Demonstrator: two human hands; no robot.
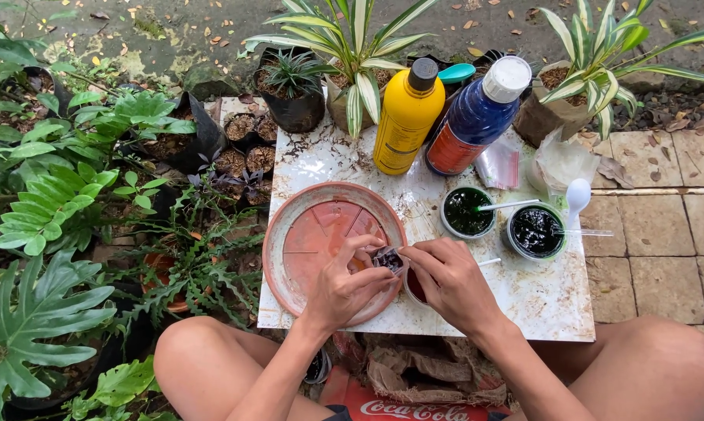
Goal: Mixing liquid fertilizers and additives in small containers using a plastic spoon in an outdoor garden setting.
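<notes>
Presently I note both hands pinching a small dark pot [388,259]: left hand [344,288] steadies it over the terracotta saucer [289,226], right hand [449,281] grips its rim, so loose soil lands inside.

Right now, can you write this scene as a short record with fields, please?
Setting: white marbled tile on the ground outdoors, potted plants around it
Left hand: fingers pinch a small dark pot
Right hand: fingers touch the same pot from the other side
Under the hands: round terracotta saucer
Behind: yellow bottle and dark blue bottle, both leaning
Right of hands: two small cups of dark liquid, each with a stick in it
Also: white spoon
</notes>
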